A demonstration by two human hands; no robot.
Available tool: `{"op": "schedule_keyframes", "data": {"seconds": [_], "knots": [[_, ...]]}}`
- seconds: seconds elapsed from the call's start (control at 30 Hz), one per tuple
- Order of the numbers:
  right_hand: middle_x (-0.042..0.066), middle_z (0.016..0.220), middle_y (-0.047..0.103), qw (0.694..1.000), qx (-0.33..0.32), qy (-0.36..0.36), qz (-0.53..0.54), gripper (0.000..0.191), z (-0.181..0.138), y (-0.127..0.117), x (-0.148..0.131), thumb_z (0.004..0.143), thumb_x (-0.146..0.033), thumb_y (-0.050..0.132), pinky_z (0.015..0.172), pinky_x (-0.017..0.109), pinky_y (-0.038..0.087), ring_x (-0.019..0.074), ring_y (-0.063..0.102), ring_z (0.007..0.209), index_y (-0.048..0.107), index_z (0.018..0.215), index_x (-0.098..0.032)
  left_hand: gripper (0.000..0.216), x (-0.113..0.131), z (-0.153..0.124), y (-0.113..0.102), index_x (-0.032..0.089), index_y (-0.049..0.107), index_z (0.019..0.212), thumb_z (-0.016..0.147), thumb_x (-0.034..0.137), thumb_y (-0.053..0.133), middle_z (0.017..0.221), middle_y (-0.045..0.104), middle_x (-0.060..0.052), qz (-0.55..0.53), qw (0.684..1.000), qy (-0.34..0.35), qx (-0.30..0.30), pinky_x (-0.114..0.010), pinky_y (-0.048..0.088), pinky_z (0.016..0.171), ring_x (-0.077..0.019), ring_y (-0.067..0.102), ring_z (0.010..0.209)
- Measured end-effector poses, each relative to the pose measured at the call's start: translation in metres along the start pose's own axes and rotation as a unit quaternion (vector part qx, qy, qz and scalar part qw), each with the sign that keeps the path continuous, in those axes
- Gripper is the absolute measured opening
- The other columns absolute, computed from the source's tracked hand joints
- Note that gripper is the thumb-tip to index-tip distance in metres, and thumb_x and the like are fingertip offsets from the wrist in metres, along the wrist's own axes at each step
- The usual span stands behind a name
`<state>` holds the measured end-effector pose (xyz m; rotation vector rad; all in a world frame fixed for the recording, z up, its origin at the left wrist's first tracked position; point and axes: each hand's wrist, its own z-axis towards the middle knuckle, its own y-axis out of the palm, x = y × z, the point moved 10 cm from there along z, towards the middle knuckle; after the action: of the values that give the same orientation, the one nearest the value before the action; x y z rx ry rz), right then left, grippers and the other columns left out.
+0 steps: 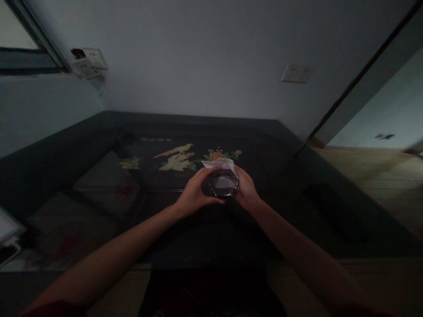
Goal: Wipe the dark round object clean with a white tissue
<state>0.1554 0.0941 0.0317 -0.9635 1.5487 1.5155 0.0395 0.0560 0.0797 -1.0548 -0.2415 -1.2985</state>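
Note:
A clear, faceted glass [224, 184] is held over the dark table, its mouth facing up toward me. My left hand [194, 193] wraps round its left side, with the thumb along the near edge. From the right, my right hand [246, 187] presses a crumpled white tissue [220, 164] against the far side of the glass. Most of the right fingers are hidden behind the glass and the tissue.
Under my hands is a dark, glossy table [198, 240] decorated with a bird picture [176, 160] and flowers. A pale wall with a socket plate [297, 73] stands behind it. A white object [9, 226] shows at the left edge.

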Motion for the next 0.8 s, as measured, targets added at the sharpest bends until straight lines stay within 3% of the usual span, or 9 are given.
{"op": "schedule_keyframes", "data": {"seconds": [0.1,0.27,0.57,0.67,0.8], "knots": [[0.004,0.092,0.073,1.0,-0.029,0.012,0.0,0.025,0.001,0.007,-0.003,0.069,-0.038,0.065,0.085,0.037,0.049,0.0238,0.065,0.094,0.072,0.084,-0.02,0.082,-0.003,0.001,0.001,0.025,0.049,0.126,0.053,0.039,0.084,0.123,0.058,-0.01,0.0,1.0,0.0,-0.004,-0.049,0.039,0.101,-0.0296,0.053,0.116],[0.003,0.088,0.073,1.0,-0.008,0.003,0.001,0.02,-0.001,0.005,-0.003,0.072,-0.035,0.063,0.083,0.036,0.049,0.0223,0.066,0.09,0.071,0.082,-0.02,0.08,-0.011,0.002,-0.005,0.024,0.051,0.123,0.053,0.039,0.085,0.119,0.059,-0.01,0.004,0.999,-0.019,0.029,-0.046,0.041,0.099,-0.0282,0.055,0.112],[0.005,0.11,0.069,0.997,-0.066,-0.044,0.011,0.029,-0.008,0.016,-0.012,0.075,-0.033,0.065,0.096,0.041,0.045,0.0237,0.061,0.106,0.069,0.102,-0.023,0.073,-0.044,0.002,-0.027,0.02,0.052,0.121,0.056,0.035,0.083,0.119,0.059,-0.011,-0.016,0.989,-0.099,0.112,-0.045,0.039,0.101,-0.0264,0.055,0.112],[0.007,0.099,0.072,0.998,-0.042,-0.033,0.028,0.026,-0.004,0.006,-0.013,0.078,-0.04,0.061,0.09,0.04,0.048,0.0235,0.065,0.097,0.071,0.09,-0.019,0.073,-0.046,0.001,-0.03,0.02,0.052,0.121,0.056,0.035,0.083,0.118,0.059,-0.011,-0.02,0.987,-0.103,0.123,-0.045,0.039,0.102,-0.0263,0.055,0.112],[0.003,0.082,0.071,0.998,0.02,-0.054,0.003,0.021,0.0,-0.01,-0.014,0.075,-0.039,0.067,0.07,0.029,0.051,0.0171,0.065,0.078,0.069,0.078,-0.019,0.075,-0.041,0.001,-0.025,0.018,0.052,0.121,0.056,0.035,0.083,0.119,0.058,-0.011,-0.014,0.989,-0.093,0.111,-0.045,0.039,0.102,-0.027,0.054,0.113]]}}
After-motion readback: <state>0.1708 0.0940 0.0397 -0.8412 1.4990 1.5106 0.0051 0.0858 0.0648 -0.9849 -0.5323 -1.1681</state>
